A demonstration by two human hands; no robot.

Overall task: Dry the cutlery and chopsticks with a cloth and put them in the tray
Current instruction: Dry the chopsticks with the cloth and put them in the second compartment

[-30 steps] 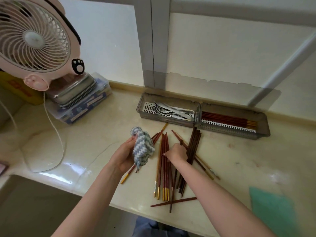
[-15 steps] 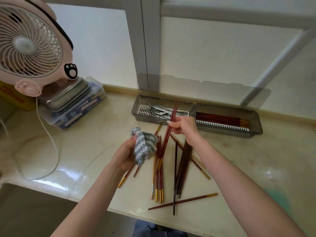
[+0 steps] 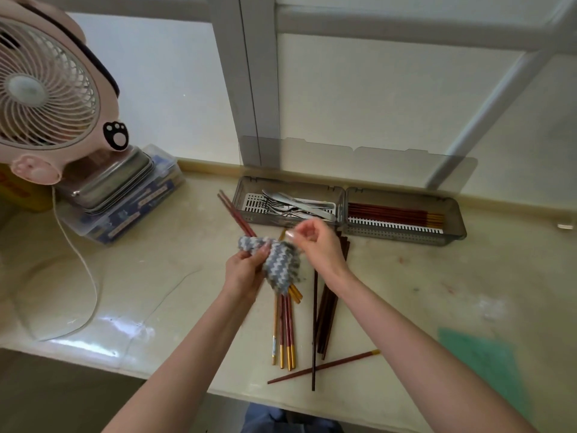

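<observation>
Left hand (image 3: 243,271): you grip the grey-white zigzag cloth (image 3: 282,265) round two red-brown wooden chopsticks (image 3: 238,214).
Right hand (image 3: 317,245): curled against the cloth; grip unclear.

Pale marble counter (image 3: 468,276) under frosted window (image 3: 374,98) (grey frame), soft daylight, pink fan (image 3: 46,89) left

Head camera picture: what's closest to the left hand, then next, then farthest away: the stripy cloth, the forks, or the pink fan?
1. stripy cloth: right in the grip of the left hand, touching it.
2. forks: behind the hand, in the left compartment of the tray.
3. pink fan: far off to the left, raised on boxes.
</observation>
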